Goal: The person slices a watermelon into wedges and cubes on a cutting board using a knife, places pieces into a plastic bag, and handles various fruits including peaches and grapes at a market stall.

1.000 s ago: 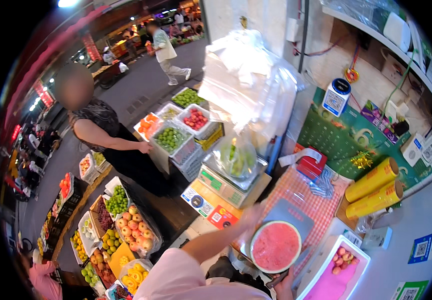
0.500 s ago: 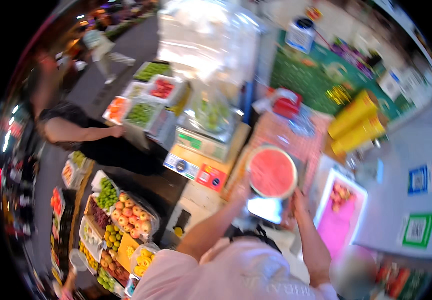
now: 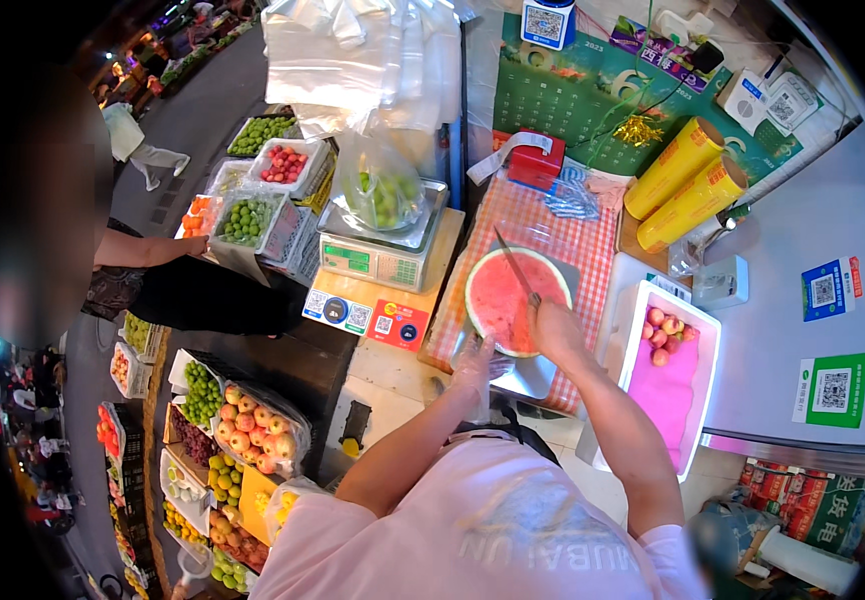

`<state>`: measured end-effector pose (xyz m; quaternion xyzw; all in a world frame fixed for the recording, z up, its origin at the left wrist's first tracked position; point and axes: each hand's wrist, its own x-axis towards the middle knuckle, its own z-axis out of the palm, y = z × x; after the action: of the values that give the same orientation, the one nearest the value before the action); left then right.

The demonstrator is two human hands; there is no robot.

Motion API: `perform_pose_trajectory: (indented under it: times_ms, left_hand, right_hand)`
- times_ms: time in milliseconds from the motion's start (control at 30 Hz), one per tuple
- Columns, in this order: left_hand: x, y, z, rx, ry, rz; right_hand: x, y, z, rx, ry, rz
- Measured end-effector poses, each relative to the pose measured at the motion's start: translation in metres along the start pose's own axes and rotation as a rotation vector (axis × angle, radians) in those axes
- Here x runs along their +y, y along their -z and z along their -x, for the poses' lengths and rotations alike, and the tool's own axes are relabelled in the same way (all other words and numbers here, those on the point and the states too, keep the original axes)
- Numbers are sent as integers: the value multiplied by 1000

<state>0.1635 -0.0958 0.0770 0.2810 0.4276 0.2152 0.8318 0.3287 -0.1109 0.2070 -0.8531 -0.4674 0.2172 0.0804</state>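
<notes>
A cut watermelon half (image 3: 501,306), red face up, rests on a grey board (image 3: 539,374) over a red checked cloth (image 3: 446,312). My left hand (image 3: 473,370), in a clear plastic glove, grips the melon at its near left edge, fingers partly hidden. My right hand (image 3: 558,330) is closed round the handle of a knife (image 3: 518,267), whose blade lies across the red flesh, pointing to the far left. Just beyond stands a scale (image 3: 371,262) with a bag of green fruit (image 3: 381,200) on it.
A white box (image 3: 663,400) of round fruit is at my right. Two yellow rolls (image 3: 671,167), a red box (image 3: 536,160) and plastic bags (image 3: 363,55) are farther back. Fruit crates (image 3: 253,430) fill the left. A person (image 3: 153,260) stands by the baskets (image 3: 253,218).
My view has turned toward the counter. My right hand has come from the board's near edge onto the melon with a knife; my left hand has settled at the melon's edge.
</notes>
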Motion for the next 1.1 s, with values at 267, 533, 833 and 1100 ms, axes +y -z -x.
perform_pose_trajectory:
  times_ms: [267,533,833,1100]
  left_hand:
    - [-3,-2,-7,71,31,15]
    - [-13,-4,-17,79,-20,25]
    - [-33,-2,-22,195,-130,-252]
    - [-20,-6,-4,199,-135,-164]
  right_hand:
    - [-15,-2,-35,7,77,64]
    - [23,-24,-61,-476,200,313]
    - [10,30,23,-552,-45,40]
    - [45,17,69,-393,41,88]
